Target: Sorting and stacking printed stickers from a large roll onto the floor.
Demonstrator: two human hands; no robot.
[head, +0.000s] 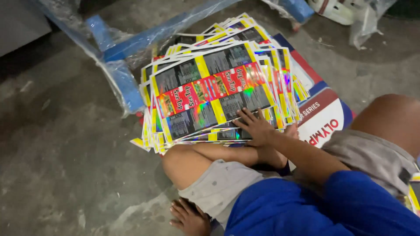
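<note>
A thick, fanned stack of glossy printed sheets [210, 87], yellow-bordered with red and grey holographic panels, lies on the floor in front of my folded legs. My right hand [256, 126] reaches out from a blue sleeve and rests on the near edge of the top sheet, fingers spread and gripping nothing. My left hand [190, 217] lies flat on the concrete beside my left knee [181, 161], with its fingers apart and nothing in it.
A printed red, white and blue board [326, 116] lies under the stack at the right. Blue bars wrapped in clear plastic [124, 78] run behind and left of the stack. A white object in plastic [339, 9] is at the top right. Grey concrete floor [65, 153] lies to the left.
</note>
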